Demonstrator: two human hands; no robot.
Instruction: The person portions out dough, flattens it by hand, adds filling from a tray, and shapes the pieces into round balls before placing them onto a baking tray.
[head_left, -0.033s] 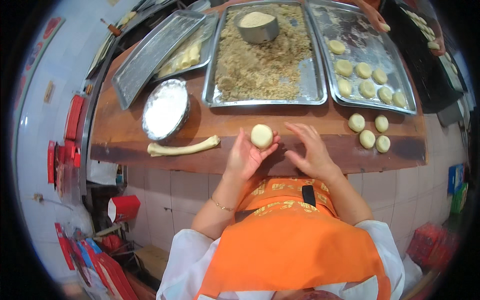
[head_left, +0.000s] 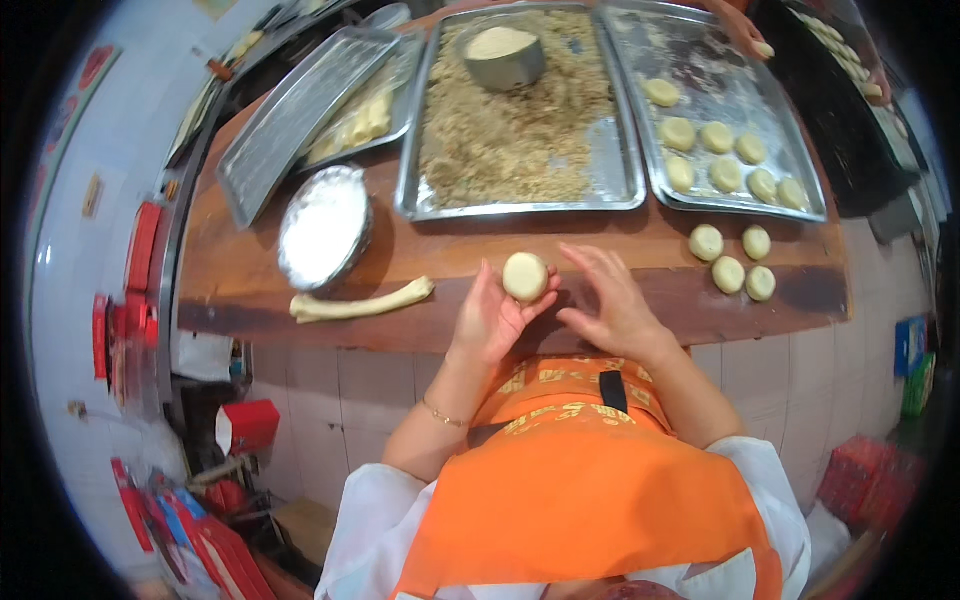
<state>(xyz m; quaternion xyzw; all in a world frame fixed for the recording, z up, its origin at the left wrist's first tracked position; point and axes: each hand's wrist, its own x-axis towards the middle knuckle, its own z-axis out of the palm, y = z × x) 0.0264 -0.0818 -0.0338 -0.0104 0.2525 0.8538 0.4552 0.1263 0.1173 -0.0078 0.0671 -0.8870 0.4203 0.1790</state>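
A smooth, pale round of filled-looking dough [head_left: 525,277] rests in my left hand [head_left: 490,318], whose palm is turned up with the fingers curled around its side and underneath. Close by on the right, my right hand [head_left: 618,310] is held with fingers and thumb apart, touching nothing. A rope of dough [head_left: 362,301] lies on the wooden table [head_left: 460,240] to the left of my hands. Past it stands a round bowl of white flour [head_left: 325,226]. On my right, several finished-looking dough rounds [head_left: 728,274] sit directly on the wood.
A large metal tray [head_left: 520,212] of crumbly filling, with a metal pot [head_left: 505,70] in it, lies ahead. To its right, another tray [head_left: 815,190] carries several dough rounds. Two overlapping trays [head_left: 245,195] lie far left. Another person's hand [head_left: 745,35] reaches in at the far right.
The whole view has shifted slightly, so the trays and table appear a little farther left. My hands keep nearly the same pose around the dough round.
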